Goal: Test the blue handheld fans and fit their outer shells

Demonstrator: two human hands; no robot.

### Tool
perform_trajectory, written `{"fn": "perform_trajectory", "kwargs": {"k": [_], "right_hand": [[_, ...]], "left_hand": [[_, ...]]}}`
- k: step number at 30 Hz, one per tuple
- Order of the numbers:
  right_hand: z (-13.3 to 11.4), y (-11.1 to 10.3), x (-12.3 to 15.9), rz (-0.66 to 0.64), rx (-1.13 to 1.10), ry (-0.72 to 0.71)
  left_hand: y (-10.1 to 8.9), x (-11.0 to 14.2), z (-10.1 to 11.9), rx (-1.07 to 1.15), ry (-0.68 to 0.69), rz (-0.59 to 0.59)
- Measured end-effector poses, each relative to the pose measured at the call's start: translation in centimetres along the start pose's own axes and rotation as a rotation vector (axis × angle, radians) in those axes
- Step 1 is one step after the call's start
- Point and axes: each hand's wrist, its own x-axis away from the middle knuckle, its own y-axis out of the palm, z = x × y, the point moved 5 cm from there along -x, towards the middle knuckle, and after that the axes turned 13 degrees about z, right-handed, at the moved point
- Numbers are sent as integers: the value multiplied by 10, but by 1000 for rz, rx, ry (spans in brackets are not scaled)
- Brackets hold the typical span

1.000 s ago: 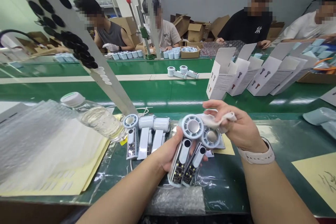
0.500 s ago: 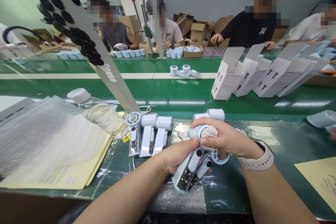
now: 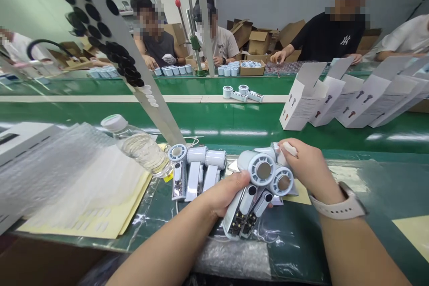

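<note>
- We see two white handheld fans [image 3: 263, 169] on the bench's green mat, circuit boards exposed, just right of the row.
- Our left hand [image 3: 228, 194] grips narrowly, closed around both fan bodies.
- Our right hand [image 3: 310, 170] pinches a white cloth [image 3: 288, 148] tight, pressing it against the upper fan's rear.
- Three more fans [image 3: 196, 172] lie just beside our left hand.
- A tilted water bottle [image 3: 142, 151] sits beyond them, over bubble wrap [image 3: 63, 161].
- Open white product boxes [image 3: 303, 97] stand on a green conveyor belt [image 3: 217, 116].
</note>
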Motion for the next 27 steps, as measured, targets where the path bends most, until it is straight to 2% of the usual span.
{"fn": "perform_trajectory", "kwargs": {"k": [3,6,7,8,10,12,14,16,19,21,24,27], "right_hand": [[6,0,-4,50,80,-54],[1,3,4,176,-126,-56],[-3,9,10,135,-282,-32],[-8,17,16,36,-462,-3],[-21,34,31,-252,-782,50],[-31,41,42,-480,-917,88],[-33,39,43,-547,-905,117],[-30,34,37,-504,-889,145],[-24,32,30,-384,-950,232],[-22,38,28,-315,-1004,322],[-20,48,31,-246,-1047,428],[-24,53,36,-277,-1031,441]], "left_hand": [[5,7,18,24,143,-55],[6,14,37,58,387,-9],[6,17,42,38,451,22],[6,19,45,-5,499,52],[8,24,48,-162,543,82],[9,28,53,-309,603,108],[6,30,60,-374,678,161],[0,28,68,-349,729,247],[-12,22,74,-190,707,379],[-17,18,73,-63,631,415],[-14,14,67,47,503,342],[-9,15,64,64,488,288]]}}
